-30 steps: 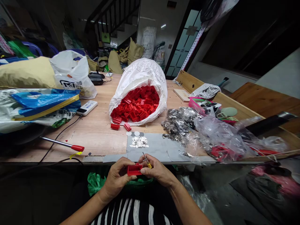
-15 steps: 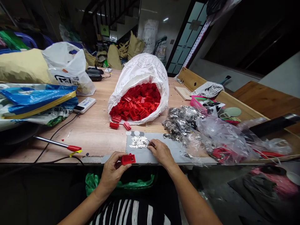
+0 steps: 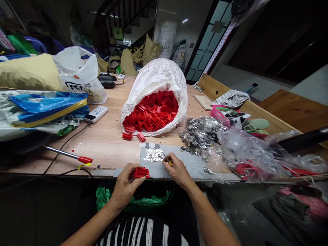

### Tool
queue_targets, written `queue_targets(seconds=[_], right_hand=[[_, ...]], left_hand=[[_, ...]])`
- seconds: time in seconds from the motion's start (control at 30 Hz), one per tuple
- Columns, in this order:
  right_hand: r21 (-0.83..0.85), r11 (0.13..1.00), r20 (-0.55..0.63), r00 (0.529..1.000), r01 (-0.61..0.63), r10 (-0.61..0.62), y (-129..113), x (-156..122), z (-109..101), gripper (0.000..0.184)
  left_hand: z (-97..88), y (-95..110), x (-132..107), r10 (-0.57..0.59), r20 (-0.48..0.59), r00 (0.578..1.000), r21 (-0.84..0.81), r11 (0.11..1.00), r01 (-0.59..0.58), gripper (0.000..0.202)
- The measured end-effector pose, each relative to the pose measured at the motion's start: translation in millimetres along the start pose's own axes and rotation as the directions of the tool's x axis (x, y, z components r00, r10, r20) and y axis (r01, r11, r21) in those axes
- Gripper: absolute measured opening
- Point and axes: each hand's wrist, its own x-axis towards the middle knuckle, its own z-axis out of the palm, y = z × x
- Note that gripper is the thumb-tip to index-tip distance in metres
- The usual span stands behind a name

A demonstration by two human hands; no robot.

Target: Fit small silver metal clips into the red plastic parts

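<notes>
My left hand [image 3: 126, 186] is closed on a red plastic housing [image 3: 140, 172], held at the table's front edge; small metal bits show at its right end. Between the fingertips of my right hand [image 3: 177, 170] is a thin metal tool with a yellow handle [image 3: 170, 163]. Its tip points toward a pile of small shiny metal pieces [image 3: 153, 155] on a grey sheet [image 3: 184, 160]. Two more red housings [image 3: 141, 137] lie beyond the pile, in front of a white sack [image 3: 164, 70] full of similar red parts [image 3: 153, 112].
Clear plastic bags of metal pieces [image 3: 202, 131] and a pink basket [image 3: 220, 115] crowd the right side. At left are a rod with a red end [image 3: 84, 159], a cable, a white power bank [image 3: 96, 114] and stacked bags [image 3: 48, 106]. Green plastic [image 3: 102, 198] hangs below the edge.
The red housing has tilted in my left hand, showing more of its side. My right hand has turned slightly, so more of the yellow handle shows. The whole view has shifted a little.
</notes>
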Motion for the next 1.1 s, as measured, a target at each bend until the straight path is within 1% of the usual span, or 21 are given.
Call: queue_targets(seconds=[0.1,0.2,0.27,0.37,0.47,0.6,0.73,0.87,0.97,1.1], right_hand=[[0.146,0.988,0.065,0.997,0.041,-0.051,-12.2,-8.5,3.4,0.006],[0.225,0.969,0.125,0.984,0.098,-0.128,-27.5,-17.2,8.2,0.007],[0.221,0.964,0.145,0.973,0.146,-0.181,-37.5,-21.7,11.2,0.009],[0.208,0.957,0.11,0.967,0.203,-0.229,-48.2,-25.5,14.6,0.013],[0.192,0.954,0.08,0.965,0.231,-0.249,-52.2,-27.4,16.8,0.011],[0.202,0.938,0.084,0.949,0.282,-0.303,-51.6,-30.6,17.9,0.01],[0.228,0.919,0.126,0.926,0.322,-0.356,-49.8,-34.7,17.1,0.014],[0.221,0.911,0.174,0.906,0.347,-0.387,-48.4,-37.5,15.0,0.019],[0.234,0.909,0.194,0.899,0.346,-0.392,-48.0,-38.5,13.9,0.021],[0.259,0.921,0.199,0.918,0.289,-0.344,-46.4,-39.1,15.0,0.022]], left_hand=[[-0.1,2.8,0.7,-0.148,0.051,0.988,-0.227,0.961,0.156,0.034],[0.4,5.8,1.6,-0.241,0.131,0.962,-0.417,0.867,0.274,0.045],[1.1,8.2,1.8,-0.279,0.163,0.946,-0.486,0.812,0.323,0.05],[2.1,11.9,1.2,-0.303,0.186,0.935,-0.551,0.755,0.354,0.053],[1.9,14.9,0.8,-0.312,0.204,0.928,-0.592,0.715,0.371,0.05],[0.8,18.7,1.4,-0.341,0.204,0.918,-0.614,0.685,0.391,0.048],[1.4,21.0,2.1,-0.346,0.215,0.913,-0.634,0.661,0.4,0.047],[3.3,20.4,1.3,-0.336,0.237,0.912,-0.628,0.663,0.407,0.044],[4.3,19.2,0.3,-0.329,0.249,0.911,-0.615,0.673,0.411,0.043],[4.5,17.0,-0.6,-0.318,0.255,0.913,-0.614,0.677,0.407,0.041]])
